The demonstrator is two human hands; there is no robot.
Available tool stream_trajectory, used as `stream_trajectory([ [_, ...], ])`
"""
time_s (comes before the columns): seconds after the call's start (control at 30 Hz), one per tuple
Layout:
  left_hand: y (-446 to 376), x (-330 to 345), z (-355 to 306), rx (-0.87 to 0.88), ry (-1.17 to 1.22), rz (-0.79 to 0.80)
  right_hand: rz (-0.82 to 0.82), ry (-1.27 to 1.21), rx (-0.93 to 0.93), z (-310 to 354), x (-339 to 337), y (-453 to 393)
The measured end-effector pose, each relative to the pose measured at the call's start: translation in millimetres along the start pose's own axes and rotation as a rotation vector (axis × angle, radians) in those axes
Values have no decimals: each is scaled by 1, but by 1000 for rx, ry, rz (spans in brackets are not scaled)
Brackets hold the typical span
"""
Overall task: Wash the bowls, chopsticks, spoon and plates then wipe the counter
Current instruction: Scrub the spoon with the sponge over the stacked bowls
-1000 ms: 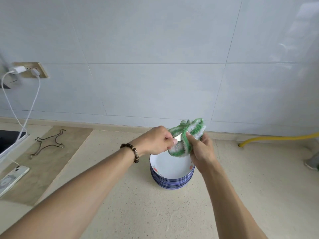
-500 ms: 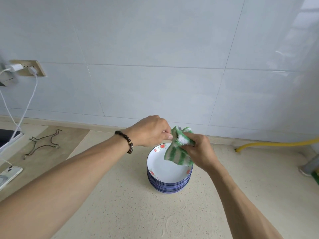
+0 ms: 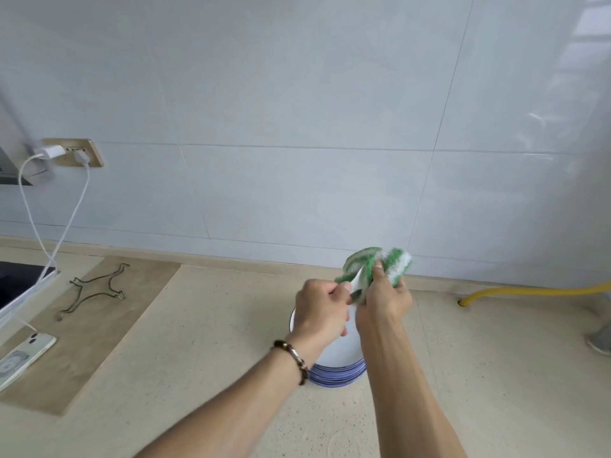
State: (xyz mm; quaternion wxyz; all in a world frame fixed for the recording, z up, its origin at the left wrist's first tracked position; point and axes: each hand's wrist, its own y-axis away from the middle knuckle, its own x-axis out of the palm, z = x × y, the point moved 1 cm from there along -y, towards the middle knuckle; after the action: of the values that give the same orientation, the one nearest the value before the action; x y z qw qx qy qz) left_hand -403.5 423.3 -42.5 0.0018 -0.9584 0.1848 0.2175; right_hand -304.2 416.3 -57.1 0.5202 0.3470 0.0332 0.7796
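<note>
CHANGE: cloth (image 3: 380,266) raised again above plates (image 3: 334,375) | HANDS: left hand (image 3: 322,309) pinches spoon (image 3: 356,281), right hand (image 3: 385,300) clamps cloth | STATUS: spoon scrubbing continues

2 bare forearms enter from the bottom of the frame, both uncovered to the lower edge, with no sleeve in sight. The left hand (image 3: 322,310) sits at centre frame, and its wrist carries 1 beaded bracelet (image 3: 294,358): a single strand of dark brown, glossy, rounded beads, with 1 paler, metallic-looking bead near the middle of the visible arc. The right hand (image 3: 385,302), just right of it, has a bare wrist. No rings show on the visible fingers of either hand.
</note>
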Motion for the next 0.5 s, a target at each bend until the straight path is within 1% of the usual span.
stream_trajectory([
  [0.03,0,6,-3,21,-38,-32,11,-71,87,-2,5,4],
  [0.1,-5,4,-10,71,-138,-64,107,-92,175,-4,11,9],
  [0.17,-13,-7,-17,128,-243,-34,253,-81,194,0,9,7],
  [0.23,-21,-24,-16,158,-290,36,387,79,137,10,4,2],
  [0.33,-22,-48,-7,216,-312,194,594,401,-45,30,-6,-8],
  [0.4,-21,-59,-9,285,-417,237,707,615,-220,42,-12,-15],
  [0.43,-20,-63,-13,322,-485,243,735,783,-336,46,-15,-17],
  [0.47,-20,-66,-17,355,-548,245,724,951,-453,47,-17,-22],
  [0.5,-19,-68,-22,379,-581,245,696,1051,-550,47,-19,-26],
])
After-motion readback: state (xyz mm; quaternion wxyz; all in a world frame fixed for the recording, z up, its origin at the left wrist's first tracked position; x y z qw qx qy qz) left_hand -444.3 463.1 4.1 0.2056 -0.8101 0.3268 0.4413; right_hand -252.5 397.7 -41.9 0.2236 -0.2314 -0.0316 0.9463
